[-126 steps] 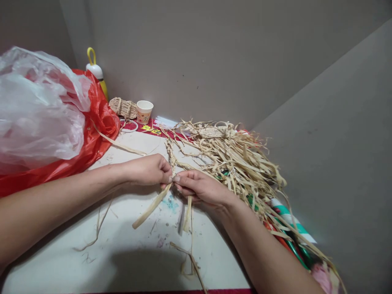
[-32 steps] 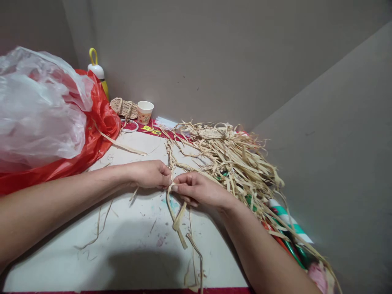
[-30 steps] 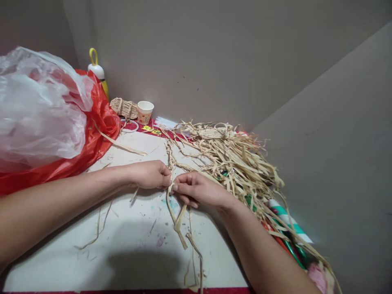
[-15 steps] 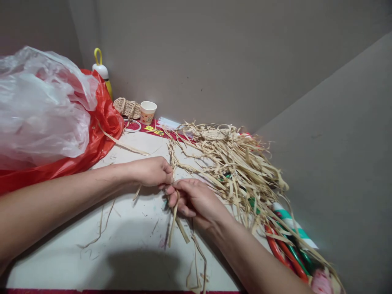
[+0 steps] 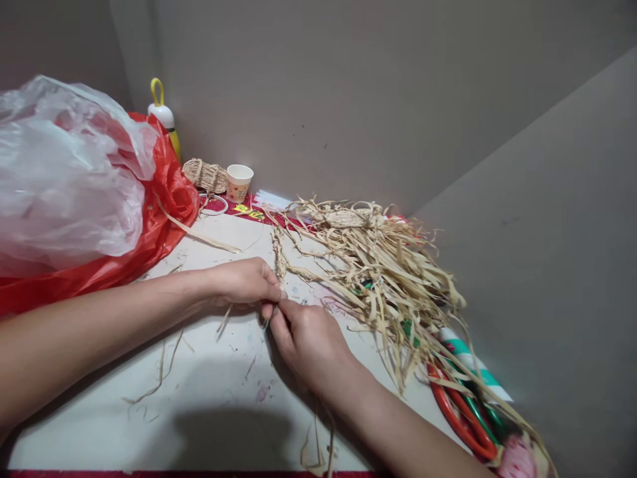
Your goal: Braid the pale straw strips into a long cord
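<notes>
A braided strip of raffia [image 5: 279, 255] runs down the white board [image 5: 209, 418] to where both hands meet. My left hand [image 5: 253, 282] pinches its lower end, fingers closed. Thumb to thumb with it, my right hand [image 5: 311, 342] is closed in a pinch on the raffia strands, which its knuckles mostly hide. To the right lies a large heap of loose, dry raffia [image 5: 388, 265], some strands reaching towards the braid. Thin strand scraps [image 5: 162, 372] are scattered left of and below the hands.
A white plastic bag [image 5: 64, 179] and a red bag [image 5: 174, 192] bulge at the left. Along the back stand a yellow-and-white bottle [image 5: 162, 116], a coil of cord [image 5: 205, 176] and a paper cup [image 5: 239, 183]. Red-handled scissors-like loops [image 5: 455, 411] lie at the right.
My right hand has turned over, its back now facing up, with its fingers curled in. The strand ends that hung below it are now hidden. My left hand has barely moved.
</notes>
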Demonstrator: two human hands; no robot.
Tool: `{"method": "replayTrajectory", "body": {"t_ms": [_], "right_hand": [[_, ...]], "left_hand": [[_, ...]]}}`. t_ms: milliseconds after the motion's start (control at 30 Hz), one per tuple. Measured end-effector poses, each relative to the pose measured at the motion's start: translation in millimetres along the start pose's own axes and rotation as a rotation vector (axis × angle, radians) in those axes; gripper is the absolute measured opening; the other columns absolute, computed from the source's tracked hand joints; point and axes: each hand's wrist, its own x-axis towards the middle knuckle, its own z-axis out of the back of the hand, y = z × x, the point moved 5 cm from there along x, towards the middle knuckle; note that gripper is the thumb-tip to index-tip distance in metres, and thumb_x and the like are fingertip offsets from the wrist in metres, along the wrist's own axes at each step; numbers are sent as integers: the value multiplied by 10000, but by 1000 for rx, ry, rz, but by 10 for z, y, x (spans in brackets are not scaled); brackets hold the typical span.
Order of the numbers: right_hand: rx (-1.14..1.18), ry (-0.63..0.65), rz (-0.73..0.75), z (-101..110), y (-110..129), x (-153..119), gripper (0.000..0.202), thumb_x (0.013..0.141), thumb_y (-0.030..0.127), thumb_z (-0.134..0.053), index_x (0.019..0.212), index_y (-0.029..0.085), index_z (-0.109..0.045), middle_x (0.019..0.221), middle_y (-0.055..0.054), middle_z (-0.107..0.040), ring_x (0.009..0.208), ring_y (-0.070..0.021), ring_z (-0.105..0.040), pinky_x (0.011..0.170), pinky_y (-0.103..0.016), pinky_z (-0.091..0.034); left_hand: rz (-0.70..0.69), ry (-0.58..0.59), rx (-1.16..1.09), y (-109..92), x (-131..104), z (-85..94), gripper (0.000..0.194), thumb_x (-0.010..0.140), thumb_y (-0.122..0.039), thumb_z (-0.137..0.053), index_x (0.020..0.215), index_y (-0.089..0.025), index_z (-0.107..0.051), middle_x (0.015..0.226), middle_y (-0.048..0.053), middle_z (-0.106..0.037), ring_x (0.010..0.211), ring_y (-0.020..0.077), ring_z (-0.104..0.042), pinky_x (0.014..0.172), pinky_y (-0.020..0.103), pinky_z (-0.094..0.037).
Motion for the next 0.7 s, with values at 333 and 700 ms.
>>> {"method": "replayTrajectory", "body": {"t_ms": [333, 700], "right_hand": [[-96, 285, 314, 77, 249, -176, 257, 881, 222, -430, 735, 141, -625, 588, -46, -632, 467, -112, -492, 481, -261, -222], [789, 195, -148, 308, -487, 339, 329, 836, 425, -508, 683, 143, -582, 652, -22, -641, 358, -46, -425, 366, -194, -280]], "left_hand": [[63, 39, -167, -1, 12, -32, 147, 601, -200, -601, 494, -143, -519, 392, -54, -456, 322, 32, -271, 327, 188, -160], [16, 179, -215, -2, 15, 32, 174, 633, -242, -656, 572, -140, -530, 466, -45, -517, 339, 24, -279, 340, 191, -147]]}}
